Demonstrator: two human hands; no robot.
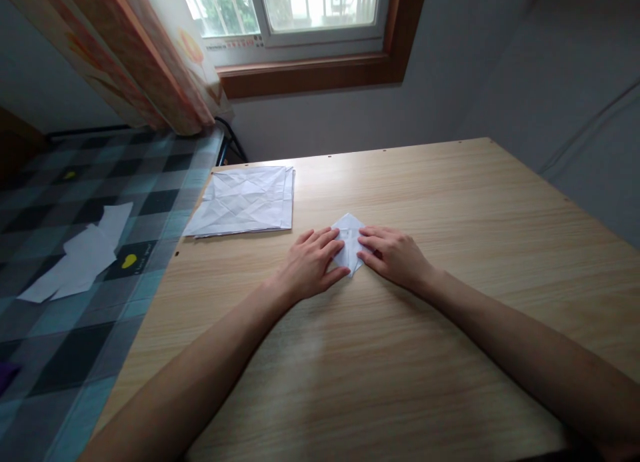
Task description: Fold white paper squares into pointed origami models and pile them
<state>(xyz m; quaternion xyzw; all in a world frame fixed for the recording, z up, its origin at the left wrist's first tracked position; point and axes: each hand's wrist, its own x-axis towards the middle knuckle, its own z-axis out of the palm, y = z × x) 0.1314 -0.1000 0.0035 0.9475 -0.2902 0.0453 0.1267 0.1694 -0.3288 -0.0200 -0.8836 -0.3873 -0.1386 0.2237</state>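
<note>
A small folded piece of white paper (349, 237) lies on the wooden table in front of me, roughly diamond-shaped with one corner pointing away and one toward me. My left hand (316, 259) rests on its left edge, fingers stretched out and spread, with the thumb near the close corner. On the right edge lie the fingertips of my right hand (391, 251), its fingers extended and the thumb a little apart. Both hands press the paper from above, and its two side corners are hidden under the fingers.
A stack of creased white paper sheets (245, 202) lies at the table's back left corner. Left of the wooden table (450, 202) is a checked cloth surface (145, 302) with cut white paper pieces (93, 259). A curtain (165, 55) and a window (320, 12) stand behind.
</note>
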